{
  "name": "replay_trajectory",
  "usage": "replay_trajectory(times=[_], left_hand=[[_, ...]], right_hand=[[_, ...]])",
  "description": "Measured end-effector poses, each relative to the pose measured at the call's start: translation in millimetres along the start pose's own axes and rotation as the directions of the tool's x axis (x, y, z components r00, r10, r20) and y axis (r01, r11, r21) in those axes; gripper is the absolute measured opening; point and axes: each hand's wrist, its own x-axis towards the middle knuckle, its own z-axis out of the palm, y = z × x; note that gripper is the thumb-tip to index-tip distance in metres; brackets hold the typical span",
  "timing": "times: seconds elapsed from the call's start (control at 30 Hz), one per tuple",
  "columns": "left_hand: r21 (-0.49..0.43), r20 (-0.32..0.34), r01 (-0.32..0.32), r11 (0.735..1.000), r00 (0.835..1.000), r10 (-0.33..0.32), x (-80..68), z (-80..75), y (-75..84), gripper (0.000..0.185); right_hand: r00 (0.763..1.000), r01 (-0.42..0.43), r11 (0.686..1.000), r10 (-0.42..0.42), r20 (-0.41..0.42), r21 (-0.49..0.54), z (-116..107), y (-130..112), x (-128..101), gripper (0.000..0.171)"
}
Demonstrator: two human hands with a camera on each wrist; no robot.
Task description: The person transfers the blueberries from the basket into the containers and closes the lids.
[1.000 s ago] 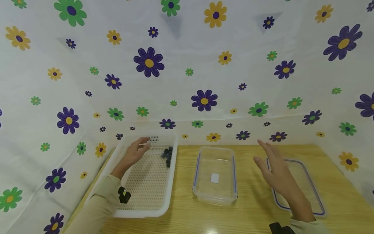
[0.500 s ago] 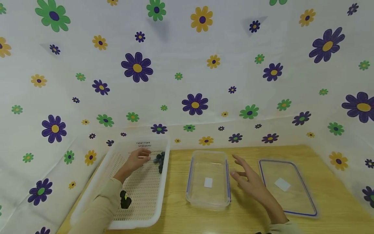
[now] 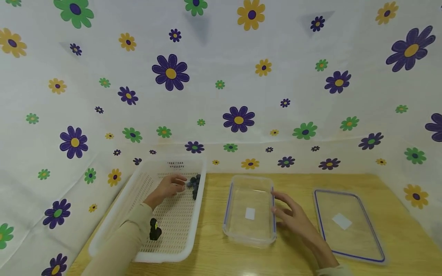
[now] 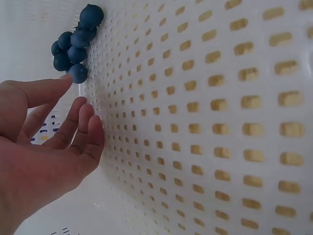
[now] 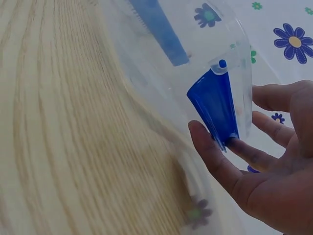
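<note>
Tabletop below; right fingers touch box, left fingers perhaps fruit.

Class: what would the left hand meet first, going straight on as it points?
Probably the dark blue fruit in the white basket; the left hand looks near, though depth is unclear.

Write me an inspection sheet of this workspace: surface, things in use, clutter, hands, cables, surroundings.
Surface: wooden table, light grain.
Job's things: dark round fruits inside a white perforated basket; open clear container with blue side strips; blue-edged lid lying apart on the table.
Clutter: nothing seen.
Hands: left hand inside the basket beside the fruits, contact unclear; right hand touching the container's side.
Cables: nothing seen.
Surroundings: flower-printed white cloth behind and at both sides.
</note>
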Motion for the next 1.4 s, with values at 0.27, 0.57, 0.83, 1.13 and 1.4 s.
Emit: replay_trajectory(times=[0.27, 0.57, 0.83, 1.13, 1.4], left_hand=[[0.091, -0.093, 0.023, 0.996, 0.996, -0.014, 0.7, 7.0, -1.2, 0.028], [0.152, -0.164, 0.044, 0.987, 0.986, -0.019, 2.0, 13.9, -1.3, 0.022], [0.166, -0.152, 0.060, 0.984, 0.988, -0.035, 1.3, 6.4, -0.7, 0.019], [-0.046, -0.040, -0.029, 0.999, 0.999, 0.028, -3.1, -8.4, 37.4, 0.026], [-0.080, -0.044, -0.151, 0.985, 0.988, 0.148, -16.5, -9.4, 72.7, 0.029]], right_hand=[[1.000, 0.007, 0.999, -0.007, 0.009, 0.038, 12.1, 2.5, 6.7, 0.053], [1.000, -0.007, 0.998, 0.007, -0.009, 0.070, 22.3, 4.5, 4.5, 0.052], [0.999, -0.031, 0.996, 0.031, -0.006, 0.083, 22.4, 4.4, 6.7, 0.052], [0.999, -0.045, 0.997, 0.046, -0.008, 0.061, 17.4, 4.8, 11.6, 0.053], [0.997, -0.071, 0.995, 0.072, -0.018, 0.069, 13.6, 6.2, 10.7, 0.053]])
